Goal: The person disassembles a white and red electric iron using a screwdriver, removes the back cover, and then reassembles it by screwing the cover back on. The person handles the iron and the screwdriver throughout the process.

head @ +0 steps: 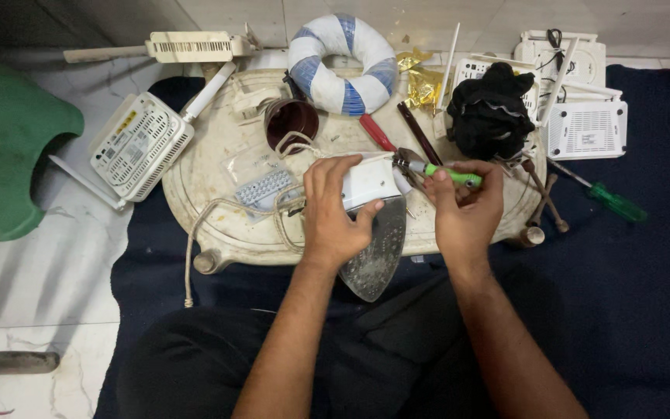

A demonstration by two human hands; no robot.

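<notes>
My left hand (pixel 333 211) grips a white clothes iron (pixel 371 233) that stands on edge, its metal soleplate facing right and its tip pointing toward me. My right hand (pixel 465 208) holds a green-handled tool (pixel 451 175), its metal tip touching the back of the iron. The iron's braided cord (pixel 230 206) loops across a low cream plastic table (pixel 219 167) and hangs off the near left edge.
On the table lie a blue-and-white ring (pixel 343 66), a dark red cup (pixel 291 120), a red-handled tool (pixel 378 133), gold foil (pixel 422 84) and a black cloth (pixel 492 109). White routers (pixel 143 143) surround it. A green screwdriver (pixel 613 202) lies on the dark mat, a green stool (pixel 5 147) stands left.
</notes>
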